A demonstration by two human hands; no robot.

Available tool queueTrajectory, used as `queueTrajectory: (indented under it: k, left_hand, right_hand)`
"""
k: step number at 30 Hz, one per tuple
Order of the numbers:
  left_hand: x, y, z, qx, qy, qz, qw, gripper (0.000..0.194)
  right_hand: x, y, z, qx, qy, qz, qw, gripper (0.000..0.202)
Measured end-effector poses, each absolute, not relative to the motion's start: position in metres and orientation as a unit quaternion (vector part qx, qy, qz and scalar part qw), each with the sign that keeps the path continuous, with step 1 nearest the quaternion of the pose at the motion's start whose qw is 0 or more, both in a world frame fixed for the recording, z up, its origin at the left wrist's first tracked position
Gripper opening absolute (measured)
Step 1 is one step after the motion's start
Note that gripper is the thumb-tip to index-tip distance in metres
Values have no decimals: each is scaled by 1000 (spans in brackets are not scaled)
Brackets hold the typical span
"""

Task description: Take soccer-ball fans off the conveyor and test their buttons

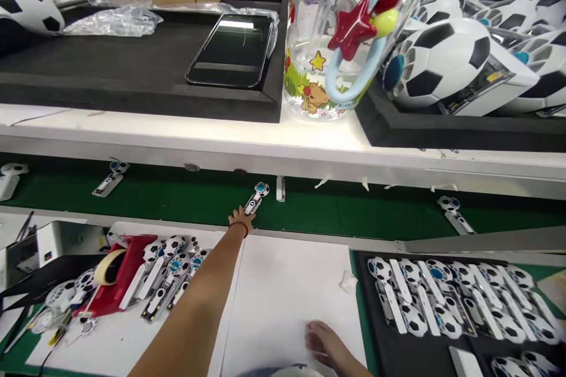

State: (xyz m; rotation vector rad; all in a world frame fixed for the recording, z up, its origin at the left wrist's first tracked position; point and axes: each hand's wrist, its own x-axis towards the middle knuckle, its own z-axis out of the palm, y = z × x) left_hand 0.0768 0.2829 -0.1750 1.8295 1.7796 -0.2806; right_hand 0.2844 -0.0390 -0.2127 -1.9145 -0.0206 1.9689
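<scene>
Fingers of your left hand [242, 220] are spread at the lower end of a football-patterned piece [256, 198] on the green strip [309, 212], its round head pointing away from you; whether they have closed on it, I cannot tell. You wear a dark red band [240, 224] on that wrist, and your forearm reaches across the white surface [287, 283]. Your right hand [323, 343] is blurred and close to you, its fingers loosely curled; I cannot tell whether they hold anything. Just right of the piece, a small white part [280, 188] lies on the strip. To your left, a red tape dispenser [126, 271] sits beside a cluster of similar pieces [179, 265]. To your right, a crumpled white scrap [349, 281] lies near the surface's edge, and beyond it a black tray [418, 359] carries rows of more such pieces [446, 321]. Above the strip, a white shelf [177, 132] bears a clear jar [305, 85]; left of that, a dark phone [234, 50] rests on a foam tray [110, 65].
</scene>
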Motion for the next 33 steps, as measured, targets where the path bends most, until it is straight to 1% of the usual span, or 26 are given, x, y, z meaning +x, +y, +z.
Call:
queueTrajectory:
  k: [2, 4, 8, 12, 15, 17, 21, 23, 25, 28, 30, 31, 33]
  left_hand:
    - [82, 290, -179, 679, 663, -119, 292, 38]
    - [85, 290, -180, 683, 654, -106, 309, 34]
    - [91, 262, -169, 693, 619, -21, 369, 26]
    - [95, 189, -140, 691, 579, 71, 427, 21]
    - [100, 120, -110, 690, 563, 122, 438, 28]
    - [104, 78, -90, 696, 556, 136, 435, 31]
    - [102, 19, -59, 712, 535, 142, 432, 33]
    - [93, 3, -47, 697, 511, 158, 477, 30]
    - [83, -4, -37, 625, 504, 216, 555, 33]
    - [76, -5, -25, 433, 486, 296, 699, 58]
    - [79, -3, -17, 324, 436, 302, 783, 73]
    - [81, -3, -13, 292, 414, 299, 809, 75]
    - [86, -5, -6, 268, 391, 303, 827, 75]
  right_hand:
    - [291, -38, -211, -689, -7, 696, 201, 29]
    - [297, -32, -208, -697, -7, 686, 210, 30]
    - [301, -3, -188, -702, -16, 666, 253, 35]
    - [290, 42, -141, -650, -60, 671, 351, 52]
    - [271, 78, -100, -592, -90, 677, 427, 65]
    - [255, 97, -78, -563, -100, 674, 467, 66]
    - [232, 110, -52, -543, -106, 649, 522, 56]
    - [226, 102, -42, -532, -114, 651, 529, 49]
    - [222, 89, -31, -512, -124, 669, 525, 40]
    - [215, 65, -14, -484, -131, 698, 511, 33]
    - [209, 52, -3, -476, -137, 708, 504, 33]
    - [207, 47, 2, -475, -142, 709, 502, 34]
    - [203, 38, 11, -478, -159, 707, 496, 37]
